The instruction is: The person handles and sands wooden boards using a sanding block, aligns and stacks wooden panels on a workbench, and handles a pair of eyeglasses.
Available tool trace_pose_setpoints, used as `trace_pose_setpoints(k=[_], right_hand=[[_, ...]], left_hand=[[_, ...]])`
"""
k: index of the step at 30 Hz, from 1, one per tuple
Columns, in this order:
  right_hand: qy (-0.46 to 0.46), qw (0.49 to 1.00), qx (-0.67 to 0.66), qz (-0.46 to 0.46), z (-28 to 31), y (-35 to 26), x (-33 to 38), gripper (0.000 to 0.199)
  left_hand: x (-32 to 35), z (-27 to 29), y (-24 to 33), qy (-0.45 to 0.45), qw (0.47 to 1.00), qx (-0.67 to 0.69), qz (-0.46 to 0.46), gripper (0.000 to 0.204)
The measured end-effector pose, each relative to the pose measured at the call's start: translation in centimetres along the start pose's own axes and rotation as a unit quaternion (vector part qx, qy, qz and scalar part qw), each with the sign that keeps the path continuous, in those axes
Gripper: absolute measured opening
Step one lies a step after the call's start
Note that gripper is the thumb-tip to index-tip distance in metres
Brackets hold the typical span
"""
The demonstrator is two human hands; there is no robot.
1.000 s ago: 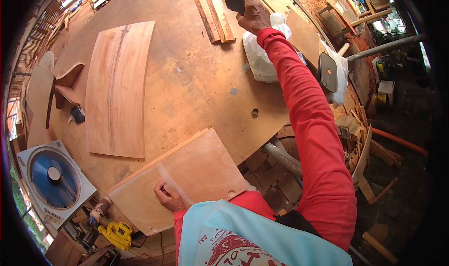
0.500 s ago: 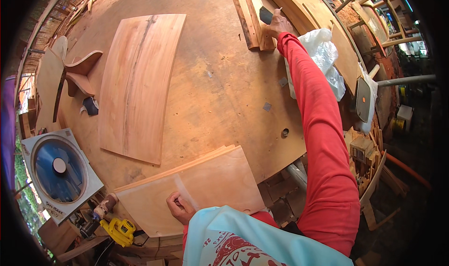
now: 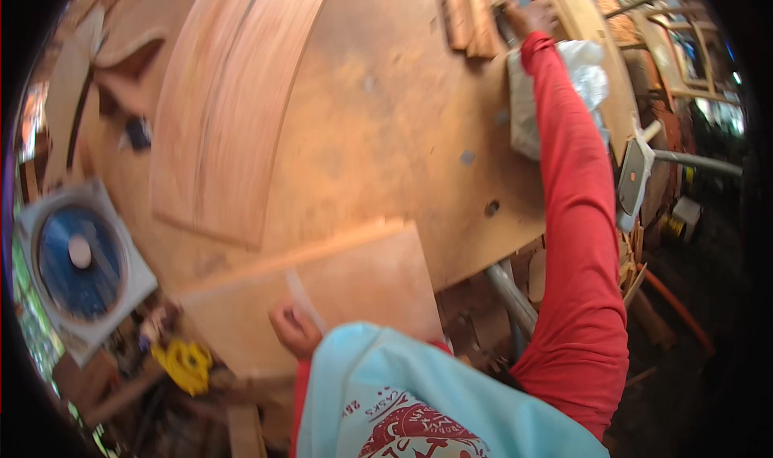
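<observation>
A broad wooden worktable [image 3: 386, 152] fills the view. A long wooden panel [image 3: 258, 96] lies on its left part. A stack of thin boards [image 3: 374, 281] lies at the near edge, apparently for easy reach. Timber strips [image 3: 456, 15] lie at the far side, near a white plastic bag [image 3: 584, 80]. The right hand [image 3: 531, 17] stretches past the bag, beside the strips; blur hides whether its fingers grip anything. The left hand [image 3: 295, 328] has its fingers curled together, visibly holding nothing, with the stack beneath them.
</observation>
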State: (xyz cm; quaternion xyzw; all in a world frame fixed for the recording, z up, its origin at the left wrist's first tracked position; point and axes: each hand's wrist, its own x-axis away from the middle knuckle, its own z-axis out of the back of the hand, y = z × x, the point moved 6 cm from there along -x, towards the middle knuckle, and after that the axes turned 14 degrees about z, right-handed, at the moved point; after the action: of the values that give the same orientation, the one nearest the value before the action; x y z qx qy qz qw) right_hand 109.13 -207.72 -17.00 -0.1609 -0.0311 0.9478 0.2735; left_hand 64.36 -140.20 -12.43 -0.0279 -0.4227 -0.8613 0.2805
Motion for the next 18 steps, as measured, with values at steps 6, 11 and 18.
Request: trace_pose_setpoints(k=[6, 11, 18], right_hand=[[0.105, 0.801, -0.588, -0.041, 3.5, -8.9, 9.3, 0.036], [0.102, 0.817, -0.566, -0.037, 8.3, -10.9, 22.4, 0.039], [-0.103, 0.912, -0.379, 0.12, 19.6, -12.4, 47.0, 0.046]], left_hand=[[-0.9, -0.9, 3.7, 0.016, 0.997, -0.072, -0.009, 0.015], [-0.6, -1.2, 5.0, 0.009, 0.997, -0.073, -0.023, 0.014], [-1.0, 2.8, 3.0, -0.018, 0.996, -0.054, -0.072, 0.024]])
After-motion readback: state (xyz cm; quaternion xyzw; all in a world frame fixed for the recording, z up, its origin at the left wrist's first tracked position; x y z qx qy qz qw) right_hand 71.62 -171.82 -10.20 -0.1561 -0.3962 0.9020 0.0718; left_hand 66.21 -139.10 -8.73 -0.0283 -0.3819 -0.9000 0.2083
